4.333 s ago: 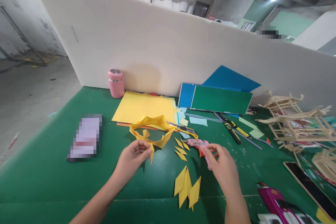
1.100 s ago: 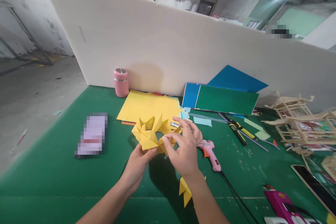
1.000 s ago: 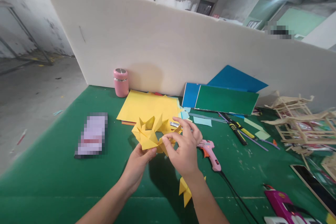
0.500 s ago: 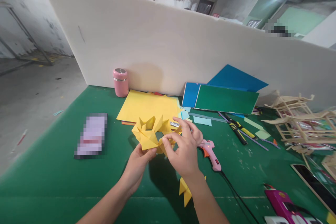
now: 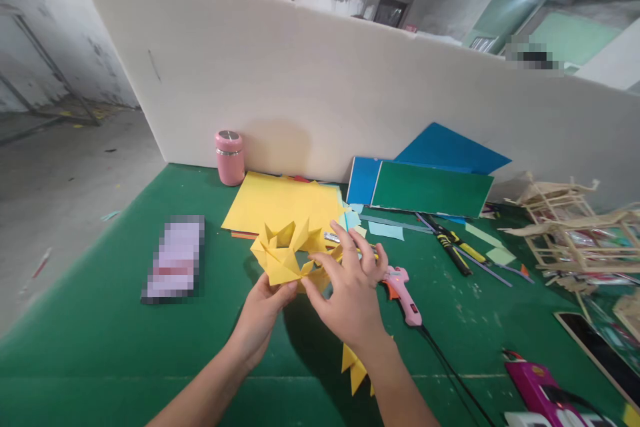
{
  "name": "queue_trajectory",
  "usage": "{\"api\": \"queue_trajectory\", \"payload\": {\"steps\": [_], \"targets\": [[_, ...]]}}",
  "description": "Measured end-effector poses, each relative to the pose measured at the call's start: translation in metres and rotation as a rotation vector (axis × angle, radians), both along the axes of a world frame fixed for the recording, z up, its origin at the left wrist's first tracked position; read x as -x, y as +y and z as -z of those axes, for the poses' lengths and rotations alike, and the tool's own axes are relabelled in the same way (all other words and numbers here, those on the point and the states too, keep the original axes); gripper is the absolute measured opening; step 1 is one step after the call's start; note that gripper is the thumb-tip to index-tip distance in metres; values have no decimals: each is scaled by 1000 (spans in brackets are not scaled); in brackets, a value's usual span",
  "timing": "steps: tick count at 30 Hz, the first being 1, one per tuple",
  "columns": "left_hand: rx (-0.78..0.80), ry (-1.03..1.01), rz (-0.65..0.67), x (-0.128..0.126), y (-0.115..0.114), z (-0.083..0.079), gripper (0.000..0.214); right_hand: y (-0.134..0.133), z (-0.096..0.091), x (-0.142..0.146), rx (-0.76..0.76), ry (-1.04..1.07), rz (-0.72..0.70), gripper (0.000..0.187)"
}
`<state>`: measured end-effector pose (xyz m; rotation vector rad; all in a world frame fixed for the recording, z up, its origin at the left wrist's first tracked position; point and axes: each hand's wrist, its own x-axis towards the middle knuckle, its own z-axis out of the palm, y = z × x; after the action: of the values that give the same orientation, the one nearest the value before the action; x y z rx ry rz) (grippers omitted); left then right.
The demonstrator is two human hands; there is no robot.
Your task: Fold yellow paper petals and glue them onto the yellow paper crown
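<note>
A ring of folded yellow paper with pointed flaps is held up over the green table. My left hand grips its lower left side, thumb in front and fingers underneath. On the right side of the ring, my right hand has its thumb and index finger around a small pointed flap, while its other fingers spread upward. That hand hides part of the ring's right side. More folded yellow paper pieces lie on the table, partly behind my right forearm.
Beyond my hands lie yellow sheets. A pink glue gun rests right of my right hand. Farther right are cutters, wooden stick models and a magenta device. A pink flask stands by the white partition.
My right hand's fingers have spread and its thumb has shifted slightly left and down along the ring's edge. My left hand and the ring stay almost where they were.
</note>
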<state>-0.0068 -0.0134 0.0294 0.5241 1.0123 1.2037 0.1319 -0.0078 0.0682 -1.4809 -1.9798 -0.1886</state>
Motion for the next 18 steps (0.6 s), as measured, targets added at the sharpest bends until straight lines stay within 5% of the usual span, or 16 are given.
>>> {"api": "queue_trajectory", "payload": {"steps": [18], "targets": [[11,-19,-4,-1,1,-3,42,2,2,4,45,0,-43,9]]}}
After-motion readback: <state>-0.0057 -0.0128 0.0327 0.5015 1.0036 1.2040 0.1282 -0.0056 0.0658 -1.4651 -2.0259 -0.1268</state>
